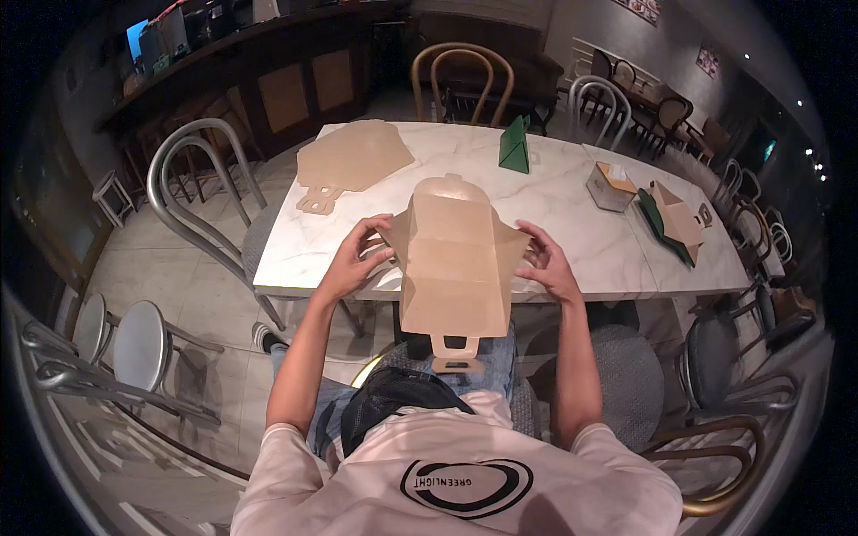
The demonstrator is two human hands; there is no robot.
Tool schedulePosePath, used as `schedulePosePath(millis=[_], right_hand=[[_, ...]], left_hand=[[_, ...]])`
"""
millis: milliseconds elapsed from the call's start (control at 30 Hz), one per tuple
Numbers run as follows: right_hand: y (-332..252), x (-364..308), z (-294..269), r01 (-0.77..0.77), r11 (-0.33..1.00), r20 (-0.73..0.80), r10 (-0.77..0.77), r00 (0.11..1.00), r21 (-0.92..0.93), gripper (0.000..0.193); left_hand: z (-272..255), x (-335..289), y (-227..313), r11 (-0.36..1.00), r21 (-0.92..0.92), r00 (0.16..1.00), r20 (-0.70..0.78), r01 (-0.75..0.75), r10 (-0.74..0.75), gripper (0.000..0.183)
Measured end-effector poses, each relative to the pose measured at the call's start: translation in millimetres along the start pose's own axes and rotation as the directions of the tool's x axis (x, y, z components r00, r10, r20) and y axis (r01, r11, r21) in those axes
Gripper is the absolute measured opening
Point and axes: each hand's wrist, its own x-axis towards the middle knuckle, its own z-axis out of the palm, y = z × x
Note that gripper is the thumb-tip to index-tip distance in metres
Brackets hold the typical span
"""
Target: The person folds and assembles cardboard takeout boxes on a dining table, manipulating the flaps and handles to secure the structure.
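Observation:
A brown cardboard carry box [456, 259], partly folded, lies in front of me with its near end jutting past the table's edge over my lap. Its cut-out handle [456, 350] hangs at that near end, and a rounded flap rises at the far end. My left hand [362, 255] pinches the left side flap between thumb and fingers. At the opposite side flap, my right hand [547, 263] has its fingers curled on the edge. Both side flaps slant outward. Flat brown cardboard blanks [353, 156] with a cut-out handle lie beyond my left hand.
The white marble-patterned table [572, 205] also bears a green folded card stand [514, 147], a tissue box [611, 188] and a green-and-brown folded carton [670, 223] at the right. A grey metal chair [201, 179] stands left, a gold-coloured chair [462, 76] at the far side.

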Motion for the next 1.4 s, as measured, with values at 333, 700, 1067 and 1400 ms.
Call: schedulePosePath(millis=[333,700,1067,1400], right_hand=[[1,8,16,0.053,0.98,0.127,-0.029,0.991,-0.19,0.085],[7,10,22,0.042,0.928,0.011,-0.04,0.999,-0.371,0.066],[7,9,19,0.052,0.925,0.036,-0.042,0.998,-0.375,0.067],[-13,12,54,0.003,0.917,0.091,0.036,0.995,-0.399,0.085]], left_hand=[[7,15,-2,0.994,0.107,0.964,0.264,0.008,-0.036,0.064],[25,5,19,0.912,0.4,0.951,0.307,-0.088,-0.043,0.115],[42,-12,18,0.815,0.554,0.976,0.207,-0.169,0.062,0.139],[58,-5,1,0.774,0.631,0.993,0.055,0.049,-0.107,0.074]])
